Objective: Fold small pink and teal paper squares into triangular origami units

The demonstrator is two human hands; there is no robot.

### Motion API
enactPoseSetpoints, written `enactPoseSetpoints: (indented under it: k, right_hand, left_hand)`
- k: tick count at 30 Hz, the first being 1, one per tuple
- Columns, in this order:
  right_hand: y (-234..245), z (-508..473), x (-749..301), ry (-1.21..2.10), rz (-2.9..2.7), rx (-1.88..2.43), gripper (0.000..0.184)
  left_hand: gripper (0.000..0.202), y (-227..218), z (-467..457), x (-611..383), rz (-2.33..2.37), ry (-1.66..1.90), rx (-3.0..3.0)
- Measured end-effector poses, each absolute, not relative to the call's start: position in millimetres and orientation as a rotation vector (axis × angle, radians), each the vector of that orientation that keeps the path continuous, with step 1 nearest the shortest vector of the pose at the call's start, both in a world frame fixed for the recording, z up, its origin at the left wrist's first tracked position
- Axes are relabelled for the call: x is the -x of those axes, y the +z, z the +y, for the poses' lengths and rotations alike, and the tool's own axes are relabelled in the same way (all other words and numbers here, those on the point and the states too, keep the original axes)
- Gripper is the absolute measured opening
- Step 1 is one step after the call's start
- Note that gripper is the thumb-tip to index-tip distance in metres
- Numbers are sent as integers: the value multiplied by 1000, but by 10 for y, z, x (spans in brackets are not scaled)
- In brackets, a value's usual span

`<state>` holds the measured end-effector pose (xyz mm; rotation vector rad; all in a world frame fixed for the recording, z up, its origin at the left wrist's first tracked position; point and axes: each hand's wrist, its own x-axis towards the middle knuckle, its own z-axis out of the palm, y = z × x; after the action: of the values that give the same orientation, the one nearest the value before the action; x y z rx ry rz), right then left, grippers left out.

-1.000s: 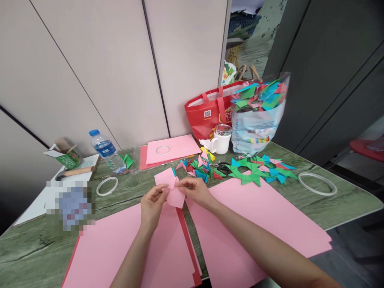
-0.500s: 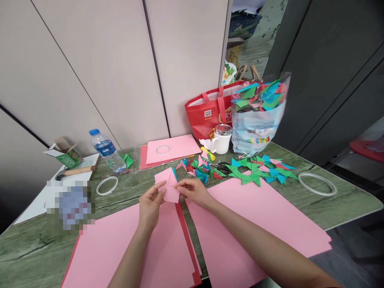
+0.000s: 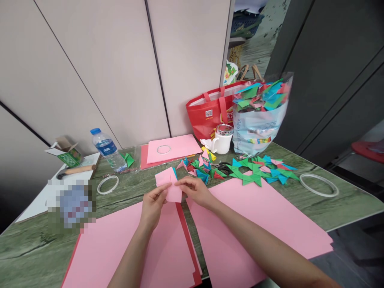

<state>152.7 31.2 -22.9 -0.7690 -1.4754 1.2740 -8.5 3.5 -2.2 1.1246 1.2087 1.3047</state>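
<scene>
Compared with half a second ago, the table (image 3: 132,190) and the large pink sheets (image 3: 270,212) on it lie the same. The left hand (image 3: 154,206) has moved in, so its fingertips are closer to those of the right hand (image 3: 193,192). The small pink paper (image 3: 174,195) between them is pale, plain and partly hidden by fingers. It is held just in front of a small paper stack (image 3: 164,176) with a blue edge showing. Both wrists angle inward; the left hand pinches the paper's left side between thumb and fingers, and the right hand, fingers curled nearly closed, pinches its right side.
</scene>
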Motion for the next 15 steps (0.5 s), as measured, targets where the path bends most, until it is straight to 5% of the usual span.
enactPoseSetpoints:
  k: [8, 15]
  right_hand:
    - [-166, 306, -1618, 1176, -1693, 740, 28]
    - [-143, 311, -1650, 1133, -1750, 698, 21]
  left_hand:
    - [46, 2, 42, 115, 1193, 1256, -1047]
    - [42, -7, 24, 84, 1183, 1215, -1091]
